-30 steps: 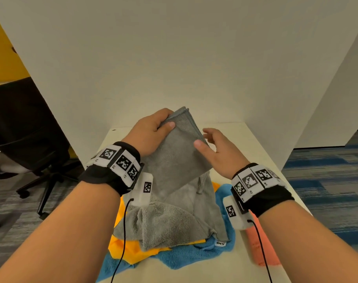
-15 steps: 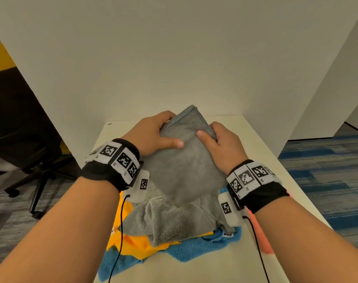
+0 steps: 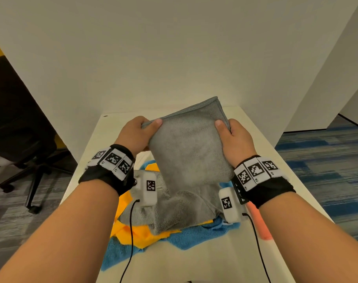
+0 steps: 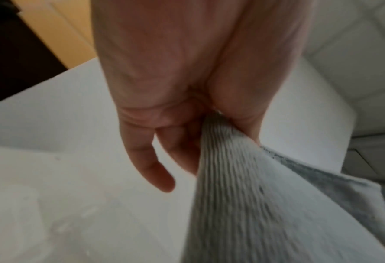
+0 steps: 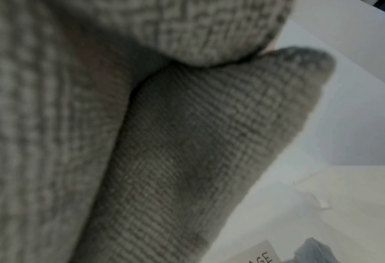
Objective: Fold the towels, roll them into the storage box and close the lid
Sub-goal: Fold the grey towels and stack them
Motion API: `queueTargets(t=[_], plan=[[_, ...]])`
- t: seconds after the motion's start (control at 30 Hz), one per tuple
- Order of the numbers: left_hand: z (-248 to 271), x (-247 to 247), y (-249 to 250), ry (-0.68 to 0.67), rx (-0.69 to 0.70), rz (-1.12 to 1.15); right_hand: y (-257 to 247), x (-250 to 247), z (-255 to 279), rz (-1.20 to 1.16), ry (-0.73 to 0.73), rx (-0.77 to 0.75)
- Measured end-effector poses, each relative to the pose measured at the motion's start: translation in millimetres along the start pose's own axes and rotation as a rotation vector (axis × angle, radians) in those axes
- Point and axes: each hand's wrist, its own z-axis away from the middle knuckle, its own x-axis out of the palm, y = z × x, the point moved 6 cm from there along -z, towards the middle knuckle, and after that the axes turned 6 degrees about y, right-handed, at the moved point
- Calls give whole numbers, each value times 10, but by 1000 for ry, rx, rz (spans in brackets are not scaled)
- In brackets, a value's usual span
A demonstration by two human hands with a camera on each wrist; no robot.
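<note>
Office chair (image 3: 21,160) far left on the floor, off the counter (image 3: 194,262).

Left hand (image 3: 134,133) grip: thumb on top, fingers under, pinching the left upper edge of the grey towel (image 3: 186,148). Left wrist view confirms it: grey cloth (image 4: 254,195) comes out from between thumb and palm, and one finger (image 4: 150,169) hangs loose below it.

Grey towel is held up over the counter, between the two hands, upper part folded flat and tilted toward the camera. Its lower part drapes down onto the pile beneath.

Pile on the counter under the hands: orange towel (image 3: 133,231) at left, blue towel (image 3: 184,237) under it and spreading to the front, both partly covered by the grey one. Coral towel (image 3: 259,221) lies at the right edge of the pile, mostly hidden by the right wrist.

Right hand (image 3: 235,139) grip: thumb on top of the grey towel's right upper edge, fingers behind it, holding. Right wrist view is nearly all grey cloth (image 5: 187,142), close and blurred; hand not visible there.

White partition walls (image 3: 174,58) behind and to both sides.
</note>
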Motion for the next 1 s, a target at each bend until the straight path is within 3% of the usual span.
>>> queueTargets(t=[0.13, 0.23, 0.3, 0.53, 0.83, 1.0], plan=[[121, 240, -44, -19, -176, 320, 147, -41, 25, -14, -5, 81], [230, 559, -24, -244, -255, 530, 273, -124, 23, -57, -4, 139], [283, 735, -29, -316, -260, 507, 348, -202, -1, -48, -19, 157], [335, 1184, -19, -121, -310, 442, 711, -602, -99, -14, -36, 207], [645, 2127, 77, -373, -485, 244, 1392, -1090, -182, 126, -117, 322], [742, 2482, -130, -414, -498, 131, 1848, -1280, -176, 228, -202, 404]])
